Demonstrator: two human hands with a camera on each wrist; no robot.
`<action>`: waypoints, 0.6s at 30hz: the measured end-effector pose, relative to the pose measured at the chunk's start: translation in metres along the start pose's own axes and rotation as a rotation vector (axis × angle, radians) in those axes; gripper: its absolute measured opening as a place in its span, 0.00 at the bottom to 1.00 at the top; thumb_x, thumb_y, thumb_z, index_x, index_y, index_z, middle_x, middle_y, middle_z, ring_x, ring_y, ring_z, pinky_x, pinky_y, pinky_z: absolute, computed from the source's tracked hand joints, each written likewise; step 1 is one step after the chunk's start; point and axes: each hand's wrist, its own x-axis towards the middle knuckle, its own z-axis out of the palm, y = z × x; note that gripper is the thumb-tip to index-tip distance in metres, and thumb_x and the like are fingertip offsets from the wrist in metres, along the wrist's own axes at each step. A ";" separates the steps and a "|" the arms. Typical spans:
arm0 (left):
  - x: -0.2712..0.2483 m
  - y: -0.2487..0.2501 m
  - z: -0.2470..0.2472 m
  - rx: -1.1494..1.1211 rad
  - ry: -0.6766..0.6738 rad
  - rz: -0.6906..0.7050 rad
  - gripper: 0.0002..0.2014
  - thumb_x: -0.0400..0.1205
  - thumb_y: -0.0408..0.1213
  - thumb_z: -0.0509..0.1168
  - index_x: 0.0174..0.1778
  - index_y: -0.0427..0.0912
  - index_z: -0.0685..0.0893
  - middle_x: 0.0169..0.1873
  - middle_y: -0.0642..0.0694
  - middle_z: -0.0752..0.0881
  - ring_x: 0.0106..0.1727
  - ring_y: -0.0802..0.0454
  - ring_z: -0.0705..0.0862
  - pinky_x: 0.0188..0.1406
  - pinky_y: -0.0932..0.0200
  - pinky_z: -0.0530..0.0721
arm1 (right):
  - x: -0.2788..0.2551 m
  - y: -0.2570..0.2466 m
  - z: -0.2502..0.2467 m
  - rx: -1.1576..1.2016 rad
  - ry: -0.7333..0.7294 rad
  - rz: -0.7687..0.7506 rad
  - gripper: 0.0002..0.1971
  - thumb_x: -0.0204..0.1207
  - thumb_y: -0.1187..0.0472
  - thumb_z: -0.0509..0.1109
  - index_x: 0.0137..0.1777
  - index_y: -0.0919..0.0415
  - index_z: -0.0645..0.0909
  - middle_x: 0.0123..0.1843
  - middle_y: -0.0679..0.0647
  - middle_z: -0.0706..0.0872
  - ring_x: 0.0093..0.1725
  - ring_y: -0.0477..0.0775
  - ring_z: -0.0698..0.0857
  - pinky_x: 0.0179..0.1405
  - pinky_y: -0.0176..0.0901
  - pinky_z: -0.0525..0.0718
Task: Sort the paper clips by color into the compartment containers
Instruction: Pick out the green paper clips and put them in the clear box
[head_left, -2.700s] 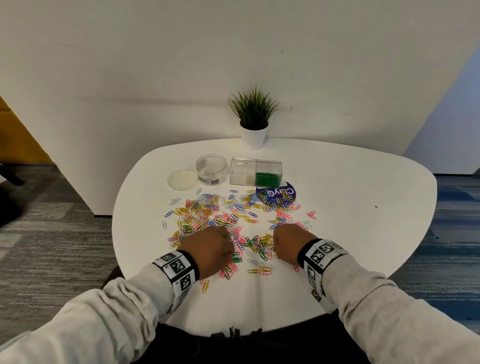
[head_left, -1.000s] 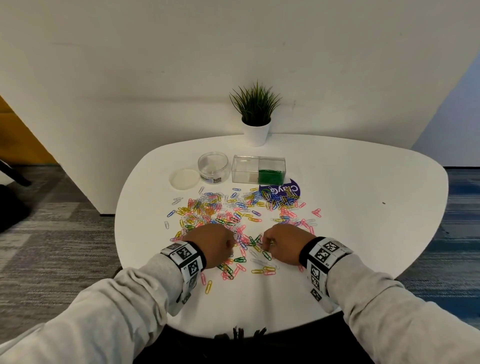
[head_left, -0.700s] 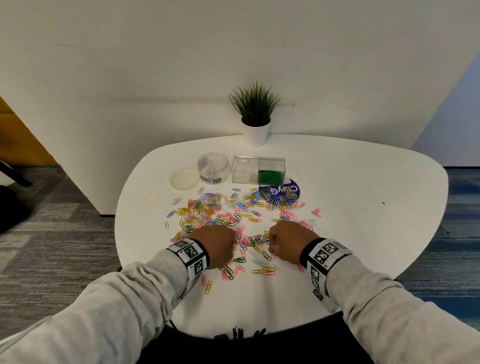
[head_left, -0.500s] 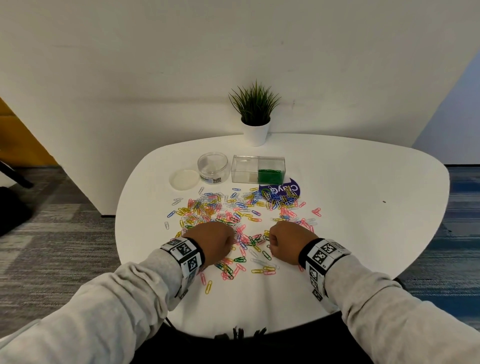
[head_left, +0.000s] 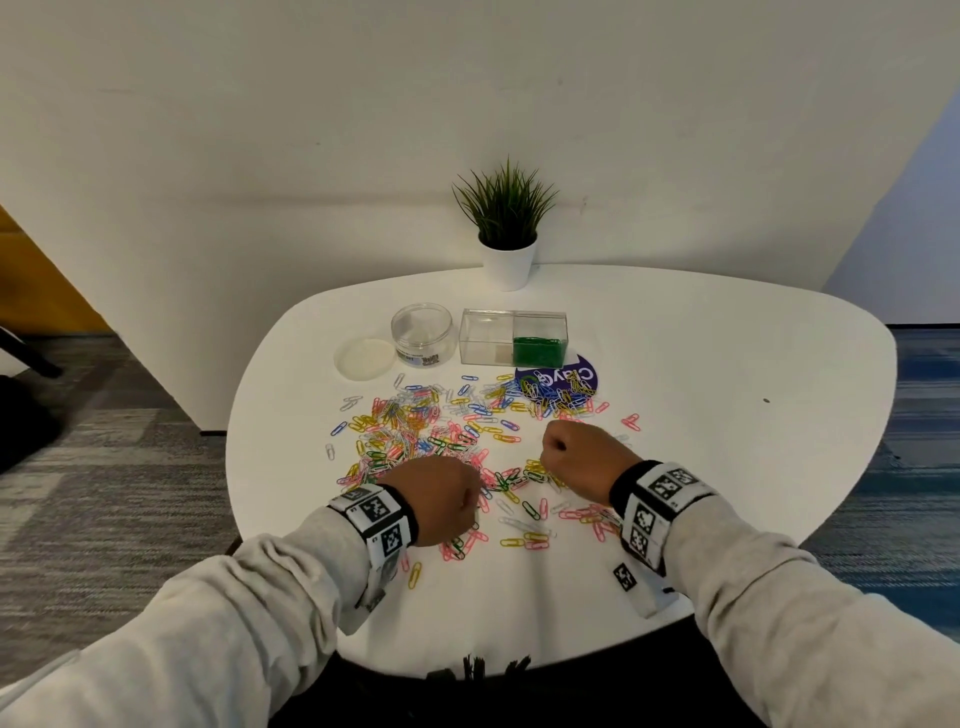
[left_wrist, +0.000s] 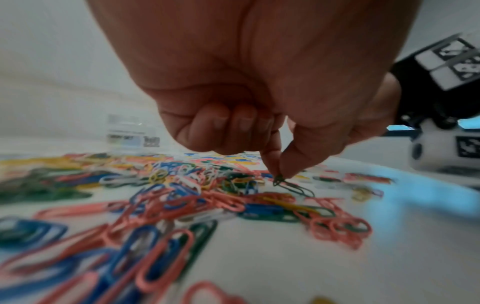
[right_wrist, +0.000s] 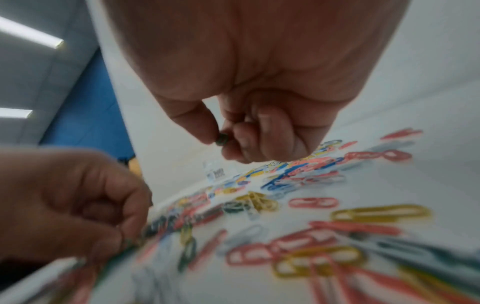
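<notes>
Table: standing against the wall, white and rounded, carrying everything below.
Compartment container: sitting at the far side, clear plastic; its right half is holding green clips, its left half is looking empty.
Round tub: standing just left of it, its lid lying beside it.
Paper clips: lying scattered in mixed colours between the containers and the hands, many overlapping.
Left hand: hovering low over the near part of the pile, thumb and forefinger closing on one end of a dark green clip, the other fingers tucked in.
Right hand: raised a little above the table, fingers curled, thumb and finger pinching a small green clip.
Handling: the clips are probably feather-light, stiff wire with a slick coating, likely to snag on neighbours; pinching one end and lifting slowly should be freeing them.
Hard to make out: both wrist views are blurring; whether the left-hand clip is clearing the pile or hooking another cannot be told, and most of the right-hand clip is hiding between the fingers.
</notes>
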 end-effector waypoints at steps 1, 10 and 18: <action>-0.001 -0.002 -0.003 -0.086 -0.006 -0.034 0.07 0.80 0.42 0.61 0.41 0.46 0.82 0.39 0.51 0.86 0.39 0.52 0.82 0.40 0.55 0.84 | 0.001 -0.001 -0.003 0.088 0.016 0.032 0.06 0.79 0.59 0.62 0.41 0.57 0.74 0.37 0.51 0.81 0.33 0.49 0.75 0.34 0.44 0.74; -0.008 -0.018 -0.017 -1.372 0.030 -0.460 0.06 0.82 0.25 0.57 0.40 0.33 0.77 0.33 0.33 0.83 0.27 0.43 0.83 0.20 0.60 0.76 | -0.001 -0.009 0.010 -0.068 -0.174 -0.021 0.08 0.81 0.55 0.65 0.50 0.56 0.84 0.50 0.48 0.86 0.48 0.49 0.83 0.46 0.42 0.82; 0.002 -0.020 -0.020 -1.633 0.096 -0.498 0.11 0.82 0.26 0.55 0.49 0.35 0.83 0.32 0.41 0.81 0.29 0.47 0.82 0.25 0.59 0.80 | -0.005 -0.014 0.033 -0.285 -0.203 -0.043 0.10 0.72 0.58 0.68 0.45 0.65 0.85 0.46 0.60 0.88 0.44 0.59 0.87 0.46 0.54 0.87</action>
